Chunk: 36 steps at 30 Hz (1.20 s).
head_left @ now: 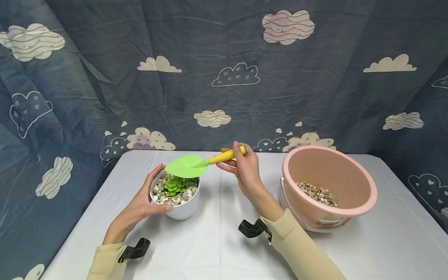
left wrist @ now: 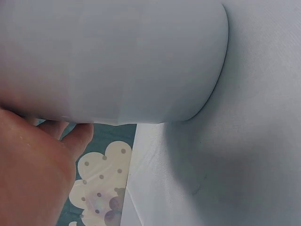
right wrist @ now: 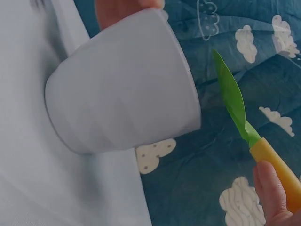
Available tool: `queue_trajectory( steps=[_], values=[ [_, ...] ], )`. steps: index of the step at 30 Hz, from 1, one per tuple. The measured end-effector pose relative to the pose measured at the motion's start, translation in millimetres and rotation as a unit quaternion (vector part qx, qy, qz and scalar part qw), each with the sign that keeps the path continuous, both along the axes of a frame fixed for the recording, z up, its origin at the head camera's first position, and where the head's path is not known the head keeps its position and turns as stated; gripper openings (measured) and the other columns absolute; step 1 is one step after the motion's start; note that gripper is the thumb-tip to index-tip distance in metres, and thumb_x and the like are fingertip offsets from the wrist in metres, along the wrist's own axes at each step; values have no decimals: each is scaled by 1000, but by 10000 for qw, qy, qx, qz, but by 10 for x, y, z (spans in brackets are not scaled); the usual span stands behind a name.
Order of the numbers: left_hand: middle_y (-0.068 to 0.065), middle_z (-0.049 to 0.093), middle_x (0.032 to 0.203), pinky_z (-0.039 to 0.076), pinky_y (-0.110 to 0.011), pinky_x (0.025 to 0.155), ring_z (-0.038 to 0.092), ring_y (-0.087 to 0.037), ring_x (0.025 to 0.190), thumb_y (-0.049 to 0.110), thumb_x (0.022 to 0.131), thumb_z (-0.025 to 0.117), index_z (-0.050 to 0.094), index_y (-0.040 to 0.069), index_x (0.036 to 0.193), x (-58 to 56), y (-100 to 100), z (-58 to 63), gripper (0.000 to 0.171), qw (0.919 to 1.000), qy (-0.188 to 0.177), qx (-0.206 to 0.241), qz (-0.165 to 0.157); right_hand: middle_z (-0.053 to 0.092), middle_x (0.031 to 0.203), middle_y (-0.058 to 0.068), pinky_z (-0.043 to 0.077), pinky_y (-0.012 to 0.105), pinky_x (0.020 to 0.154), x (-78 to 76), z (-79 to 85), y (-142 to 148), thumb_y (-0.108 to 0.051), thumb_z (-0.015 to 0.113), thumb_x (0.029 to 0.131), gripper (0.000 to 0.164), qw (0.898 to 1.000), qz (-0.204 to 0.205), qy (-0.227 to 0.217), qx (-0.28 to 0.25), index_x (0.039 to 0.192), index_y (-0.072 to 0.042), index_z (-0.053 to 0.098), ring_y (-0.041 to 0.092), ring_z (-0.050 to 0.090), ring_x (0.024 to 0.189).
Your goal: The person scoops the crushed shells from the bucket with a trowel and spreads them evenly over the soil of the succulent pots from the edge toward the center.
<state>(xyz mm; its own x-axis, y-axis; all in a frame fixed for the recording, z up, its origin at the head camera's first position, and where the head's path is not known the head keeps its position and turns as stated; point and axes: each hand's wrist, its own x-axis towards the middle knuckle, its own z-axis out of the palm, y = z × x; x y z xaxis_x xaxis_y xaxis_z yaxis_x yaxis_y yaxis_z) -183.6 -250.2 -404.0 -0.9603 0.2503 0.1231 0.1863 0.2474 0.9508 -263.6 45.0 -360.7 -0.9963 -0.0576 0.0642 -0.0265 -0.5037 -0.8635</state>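
A white plant pot (head_left: 183, 210) stands on the left side of the table, holding a green succulent (head_left: 175, 186) ringed by small pebbles. My left hand (head_left: 140, 204) grips the pot, thumb at the near side and fingers round the far left side; in the left wrist view the pot (left wrist: 122, 61) hides part of the fingers. With my right hand (head_left: 247, 169) I hold a small trowel by its yellow handle. Its light green blade (head_left: 187, 166) hovers over the back of the pot. The right wrist view shows the blade (right wrist: 230, 94) apart from the rim.
A pink bucket (head_left: 329, 153) with a white handle stands at the right, beside my right forearm, with pebbles (head_left: 317, 194) at its bottom. White cloth covers the table (head_left: 210, 249). Behind it hangs a dark blue curtain (head_left: 196, 97) with cloud prints.
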Motion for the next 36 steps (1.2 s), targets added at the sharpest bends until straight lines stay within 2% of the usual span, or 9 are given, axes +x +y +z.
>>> queue_trajectory(
  steps=[8,14,19,21,27,32,36],
  values=[
    [1,10,161,20,-62,109,14,-32,144,9,74,83,15,31,158,18,12,4,110,10000,-58,40,6,59,110,18,55,45,82,151,169,102,-28,51,104,25,9983,203,-292,-461,112,-6,42,30,71,91],
    [-5,12,160,28,-57,106,24,-35,140,10,75,82,17,35,157,32,20,5,107,9999,-152,15,53,56,110,19,54,46,83,305,329,232,-19,52,104,17,9975,291,-212,-605,105,-6,41,30,70,94],
    [-10,14,159,33,-52,104,29,-37,137,11,75,83,17,32,157,44,31,7,107,9994,-309,-66,166,54,113,19,53,47,85,419,440,383,-12,50,104,11,9974,304,-80,-644,101,-8,40,30,69,94],
    [-11,13,160,36,-46,102,31,-38,136,11,76,83,16,31,157,50,37,8,107,9991,-371,-71,173,53,113,18,53,47,86,466,476,457,-12,49,104,11,9973,306,31,-670,102,-8,40,30,68,95],
    [-16,10,160,42,-24,95,33,-39,134,10,77,82,14,28,158,58,39,10,108,9990,-427,81,90,53,114,17,51,47,87,547,570,691,-15,54,102,18,9965,247,298,-746,108,-6,40,30,67,101],
    [-17,10,159,42,-21,95,32,-40,134,8,77,81,13,26,158,57,39,8,108,9989,-423,209,43,55,115,17,51,48,87,599,605,923,-16,61,98,28,9953,255,355,-864,111,-4,39,32,66,104],
    [-18,8,160,41,-21,95,31,-41,135,7,77,81,12,25,159,54,39,-2,109,9987,-426,268,0,55,114,18,49,50,87,643,620,1109,-11,61,97,30,9906,380,494,-1219,113,-3,38,35,65,107]
  ],
)
